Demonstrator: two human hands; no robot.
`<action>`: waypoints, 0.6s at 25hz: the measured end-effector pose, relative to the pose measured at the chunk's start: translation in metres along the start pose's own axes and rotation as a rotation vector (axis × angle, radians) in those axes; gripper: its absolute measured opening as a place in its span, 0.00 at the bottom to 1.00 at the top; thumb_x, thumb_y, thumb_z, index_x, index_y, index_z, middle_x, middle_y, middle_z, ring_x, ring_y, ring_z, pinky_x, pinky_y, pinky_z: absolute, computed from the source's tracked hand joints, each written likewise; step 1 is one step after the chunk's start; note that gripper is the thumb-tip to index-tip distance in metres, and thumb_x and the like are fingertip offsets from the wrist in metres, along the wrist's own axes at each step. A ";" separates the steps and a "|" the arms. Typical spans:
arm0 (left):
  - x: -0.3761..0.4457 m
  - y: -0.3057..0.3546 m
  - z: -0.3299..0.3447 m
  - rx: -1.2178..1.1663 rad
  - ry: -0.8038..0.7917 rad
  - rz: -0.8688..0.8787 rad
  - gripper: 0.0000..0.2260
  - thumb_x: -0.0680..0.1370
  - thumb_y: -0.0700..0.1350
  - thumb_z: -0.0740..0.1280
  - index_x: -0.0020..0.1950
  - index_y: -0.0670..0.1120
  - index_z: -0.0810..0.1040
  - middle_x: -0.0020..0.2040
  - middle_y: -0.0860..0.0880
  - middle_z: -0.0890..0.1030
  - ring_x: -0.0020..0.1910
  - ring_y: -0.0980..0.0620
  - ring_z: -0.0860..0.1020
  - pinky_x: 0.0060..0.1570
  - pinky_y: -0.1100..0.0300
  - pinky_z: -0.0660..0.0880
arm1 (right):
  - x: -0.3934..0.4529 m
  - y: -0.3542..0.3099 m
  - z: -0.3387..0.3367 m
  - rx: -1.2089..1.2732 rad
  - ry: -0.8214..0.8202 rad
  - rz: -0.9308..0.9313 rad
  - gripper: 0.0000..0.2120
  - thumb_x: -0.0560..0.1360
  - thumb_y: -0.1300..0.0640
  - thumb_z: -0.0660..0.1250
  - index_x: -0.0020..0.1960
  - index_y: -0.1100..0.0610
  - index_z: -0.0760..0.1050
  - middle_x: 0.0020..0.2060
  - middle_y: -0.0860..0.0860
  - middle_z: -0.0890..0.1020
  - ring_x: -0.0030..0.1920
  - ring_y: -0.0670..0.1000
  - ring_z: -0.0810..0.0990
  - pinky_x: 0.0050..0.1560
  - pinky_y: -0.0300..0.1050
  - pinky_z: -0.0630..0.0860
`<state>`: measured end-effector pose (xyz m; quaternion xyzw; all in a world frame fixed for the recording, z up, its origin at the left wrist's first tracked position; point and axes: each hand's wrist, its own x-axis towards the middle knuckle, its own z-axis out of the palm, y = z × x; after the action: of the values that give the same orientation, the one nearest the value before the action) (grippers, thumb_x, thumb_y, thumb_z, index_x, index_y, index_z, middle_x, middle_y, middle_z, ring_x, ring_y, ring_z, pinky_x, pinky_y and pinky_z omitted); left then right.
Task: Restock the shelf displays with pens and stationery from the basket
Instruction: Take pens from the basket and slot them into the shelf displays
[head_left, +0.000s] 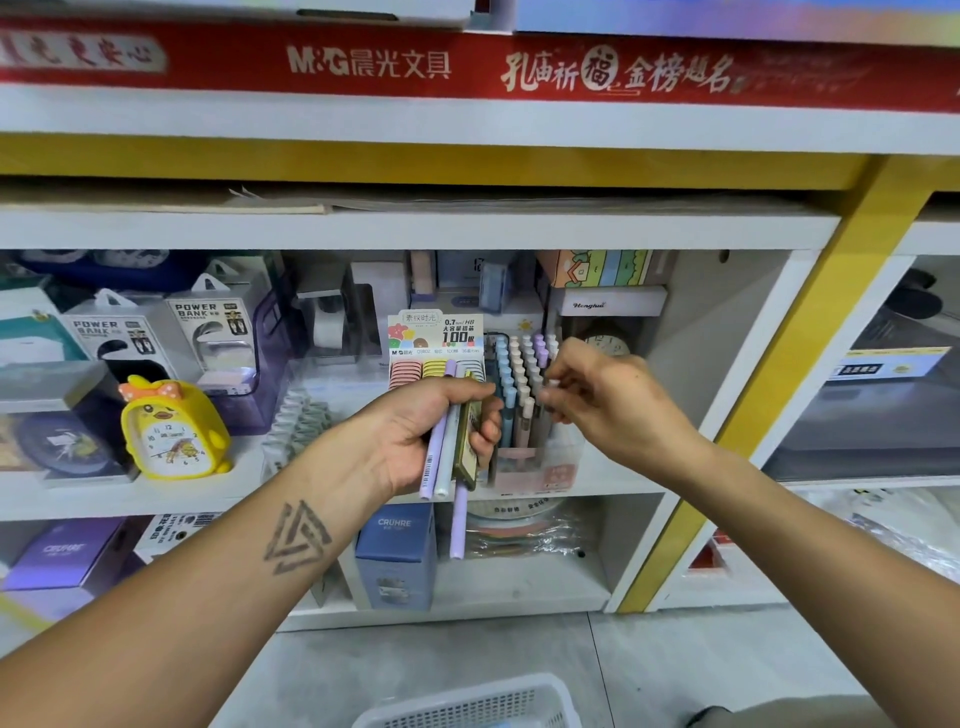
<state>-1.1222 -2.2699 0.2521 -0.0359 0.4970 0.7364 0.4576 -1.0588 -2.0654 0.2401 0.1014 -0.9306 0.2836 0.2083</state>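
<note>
Right now the right hand (597, 400) pinches the white cap of 1 pen (551, 385) between thumb and fingertips, just over the near right corner of the pen rack (524, 415). Whether that pen is already seated in a slot I cannot tell; the fingers hide its barrel. Left of the rack, touching its near edge, the left hand (436, 431) is curled around a bundle (447, 457): 2 lilac pens, 1 pale one, and a flat olive pack, their ends hanging below the palm.

To do this step well, I would keep the pen upright, match it to a row of its own colour, and lower it straight into a free slot so it does not knock neighbouring caps askew. The left hand's bundle should stay clear of the rack's front row.

Behind the rack's left side stands a lead display card (436, 335). Well below the rack, on the floor, sits the white basket (467, 701), source of further stock.
</note>
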 end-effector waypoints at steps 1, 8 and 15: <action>0.000 0.000 0.000 -0.008 0.002 0.006 0.06 0.78 0.40 0.65 0.52 0.38 0.76 0.34 0.45 0.76 0.26 0.52 0.74 0.23 0.65 0.71 | -0.001 0.000 0.000 -0.003 -0.002 -0.009 0.09 0.78 0.56 0.71 0.46 0.50 0.70 0.34 0.45 0.82 0.36 0.42 0.82 0.39 0.53 0.81; -0.002 0.002 -0.002 -0.051 -0.007 0.045 0.05 0.78 0.40 0.65 0.50 0.38 0.77 0.36 0.44 0.76 0.27 0.51 0.75 0.25 0.64 0.72 | -0.002 0.000 0.004 0.043 -0.071 -0.066 0.07 0.77 0.58 0.72 0.44 0.53 0.73 0.34 0.49 0.82 0.37 0.46 0.83 0.39 0.53 0.79; -0.007 0.003 -0.002 -0.018 -0.125 0.056 0.11 0.79 0.40 0.65 0.49 0.33 0.81 0.48 0.33 0.83 0.39 0.41 0.85 0.37 0.54 0.83 | 0.008 -0.010 0.000 0.003 0.056 0.054 0.08 0.78 0.51 0.70 0.52 0.54 0.84 0.42 0.49 0.79 0.41 0.48 0.77 0.43 0.46 0.74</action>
<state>-1.1210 -2.2762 0.2567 0.0199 0.4615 0.7542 0.4666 -1.0622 -2.0743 0.2489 0.0687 -0.9263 0.2932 0.2264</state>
